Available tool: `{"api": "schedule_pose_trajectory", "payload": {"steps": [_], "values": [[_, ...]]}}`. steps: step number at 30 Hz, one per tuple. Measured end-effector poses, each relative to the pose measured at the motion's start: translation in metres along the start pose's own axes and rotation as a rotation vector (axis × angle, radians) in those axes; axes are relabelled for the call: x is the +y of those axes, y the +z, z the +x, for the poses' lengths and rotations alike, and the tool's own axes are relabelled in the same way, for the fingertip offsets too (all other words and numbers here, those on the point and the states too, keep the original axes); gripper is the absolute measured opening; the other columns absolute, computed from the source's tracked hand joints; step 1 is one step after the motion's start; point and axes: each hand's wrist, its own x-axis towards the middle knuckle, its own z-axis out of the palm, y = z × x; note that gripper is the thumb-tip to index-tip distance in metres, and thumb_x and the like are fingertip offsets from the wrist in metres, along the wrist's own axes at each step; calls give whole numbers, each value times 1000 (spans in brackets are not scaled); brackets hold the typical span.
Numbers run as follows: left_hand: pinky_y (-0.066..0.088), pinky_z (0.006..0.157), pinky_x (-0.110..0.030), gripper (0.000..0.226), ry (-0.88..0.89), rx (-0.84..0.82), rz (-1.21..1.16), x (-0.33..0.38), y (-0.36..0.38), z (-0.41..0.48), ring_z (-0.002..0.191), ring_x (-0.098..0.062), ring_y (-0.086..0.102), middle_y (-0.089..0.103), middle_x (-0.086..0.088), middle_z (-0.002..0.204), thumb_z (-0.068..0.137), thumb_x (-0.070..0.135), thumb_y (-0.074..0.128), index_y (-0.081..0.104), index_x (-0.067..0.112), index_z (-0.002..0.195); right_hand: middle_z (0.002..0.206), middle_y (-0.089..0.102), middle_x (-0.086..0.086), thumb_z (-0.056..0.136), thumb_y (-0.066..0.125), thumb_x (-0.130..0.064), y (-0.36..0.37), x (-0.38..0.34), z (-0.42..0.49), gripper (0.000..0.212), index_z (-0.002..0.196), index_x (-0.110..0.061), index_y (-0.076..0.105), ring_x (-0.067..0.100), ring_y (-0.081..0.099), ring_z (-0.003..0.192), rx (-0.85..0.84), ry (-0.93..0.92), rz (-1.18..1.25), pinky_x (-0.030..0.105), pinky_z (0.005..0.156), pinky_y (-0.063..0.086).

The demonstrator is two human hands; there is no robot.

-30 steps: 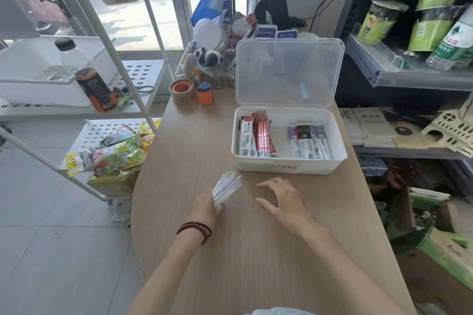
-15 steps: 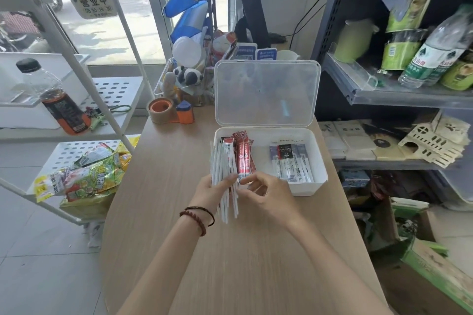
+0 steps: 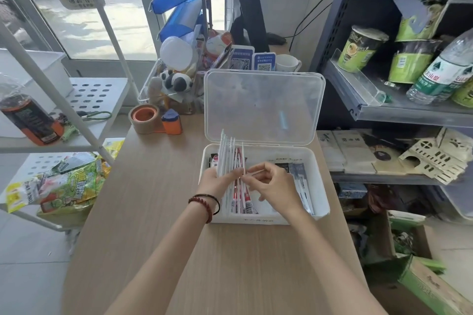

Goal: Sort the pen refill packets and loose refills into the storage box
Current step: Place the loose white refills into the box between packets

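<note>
Fingers (image 3: 234, 174) of the left hand (image 3: 217, 181) were curled round a bundle of loose refills (image 3: 229, 156), gripping the thin white sticks near their lower part so that they stood upright and fanned slightly apart at the top. The bundle was over the left side of the storage box (image 3: 323, 186), whose clear lid (image 3: 263, 107) stood open behind it. The right hand (image 3: 271, 186) was just beside the bundle, its thumb and forefinger drawn together and pinching at the rightmost refill, while its other fingers were loosely bent over the middle of the box. Red refill packets (image 3: 243, 203) lay in the box under the bundle, and grey packets (image 3: 303, 184) lay along its right side, partly hidden by the right hand. The box sat on the wooden table (image 3: 153, 212). A beaded bracelet (image 3: 204, 206) circled the left wrist.
</note>
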Motion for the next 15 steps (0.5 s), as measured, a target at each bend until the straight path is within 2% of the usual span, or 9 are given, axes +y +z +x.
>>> {"api": "schedule_pose_trajectory", "payload": {"steps": [2, 4, 6, 8, 11, 15], "values": [[49, 64, -28, 17, 1, 18, 55, -2, 1, 7, 68, -19, 60, 65, -6, 76, 84, 27, 68, 67, 10, 87, 86, 73, -3, 83, 75, -31, 0, 4, 6, 18, 97, -22, 67, 6, 71, 75, -4, 11, -29, 20, 58, 56], [47, 59, -24, 21, 9, 38, 99, -5, 2, 13, 66, -18, 57, 62, -6, 73, 84, 28, 68, 67, 7, 88, 84, 73, -6, 84, 73, -31, 1, 8, 10, 17, 98, -23, 67, 3, 70, 76, 14, -10, -117, 13, 66, 54], [47, 55, -19, 20, 17, 38, 109, -7, 3, 14, 65, -16, 58, 63, -4, 72, 84, 27, 68, 67, 8, 88, 83, 73, -8, 85, 73, -32, 3, 11, 12, 17, 98, -23, 68, -1, 69, 76, 23, -19, -174, 5, 65, 49], [50, 58, -14, 15, 21, 24, 85, -10, 2, 13, 70, -12, 63, 68, 0, 77, 84, 27, 68, 68, 13, 88, 83, 72, -9, 84, 73, -32, 4, 14, 13, 19, 100, -22, 68, -3, 68, 76, 32, -17, -177, 1, 62, 45], [50, 61, -14, 6, 73, 2, 56, -8, 1, 10, 72, -4, 68, 72, 4, 79, 83, 27, 69, 71, 21, 83, 81, 69, -13, 85, 72, -31, 2, 20, 12, 19, 101, -23, 67, -6, 65, 75, 58, -7, -187, 2, 63, 45], [48, 54, -10, 5, 124, 73, -14, -3, 4, 4, 60, 4, 65, 70, 9, 65, 81, 22, 71, 68, 20, 78, 79, 65, -16, 86, 69, -27, -2, 32, 11, 18, 104, -23, 67, -7, 61, 74, 127, 13, -266, 4, 60, 45]]}}
